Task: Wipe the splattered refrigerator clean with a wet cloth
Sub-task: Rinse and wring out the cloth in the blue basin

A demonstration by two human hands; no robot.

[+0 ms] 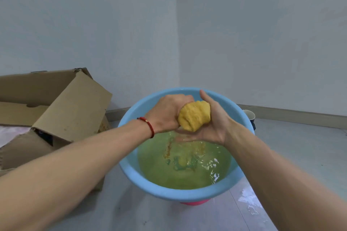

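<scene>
Squeezing a balled-up yellow cloth (194,116), both hands meet over a blue basin (131,174) that sits on the grey floor (300,155) in the corner of a room. The left hand (166,113), coming in from 8 o'clock with a red bracelet (148,124) on its wrist, has its fingers curled tight round the left side of the cloth. The right hand (210,125), reaching in from 4 o'clock, cups the cloth from below and from the right, its thumb pointing up toward 12 o'clock; its fingers are blurred under the cloth, so how far they curl cannot be told. The cloth is held above the water, near the far half of the basin. Yellow-green water (178,174) fills the basin, rippled and splashing below the hands, with an orange-tinted trickle falling from the cloth. A pink object (195,202) shows under the basin's near edge at 6 o'clock. An open cardboard box (71,110) lies at 9 o'clock of the basin. A dark cup (250,116) stands just behind the basin's rim at 2 o'clock. A wet patch (249,202) glistens on the floor at 5 o'clock
</scene>
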